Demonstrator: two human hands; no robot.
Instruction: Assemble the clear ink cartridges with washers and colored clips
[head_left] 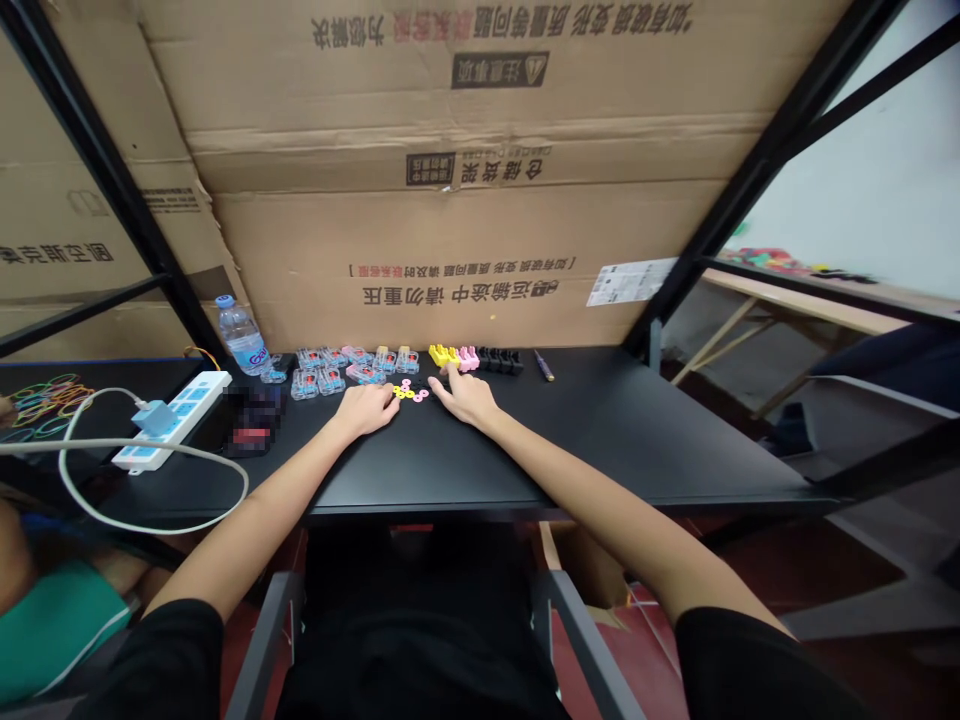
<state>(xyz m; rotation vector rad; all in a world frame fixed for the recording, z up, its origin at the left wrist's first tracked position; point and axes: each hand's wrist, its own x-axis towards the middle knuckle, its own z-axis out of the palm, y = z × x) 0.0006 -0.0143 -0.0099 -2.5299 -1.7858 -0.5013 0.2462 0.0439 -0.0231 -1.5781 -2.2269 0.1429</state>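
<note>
Small yellow and pink ring-shaped pieces lie on the black table between my hands. My left hand rests on the table at their left, its fingertips beside them; whether it holds anything is too small to tell. To their right is my right hand, thumb and fingers apart, its fingertips near the yellow blocks. Pink blocks and black blocks continue that row. Several clear packs with small parts are grouped behind my left hand.
A water bottle, a white power strip and a looping cable are at the left. A purple pen-like tool lies right of the blocks. Cardboard stands behind. Another person's green clothing shows at lower left.
</note>
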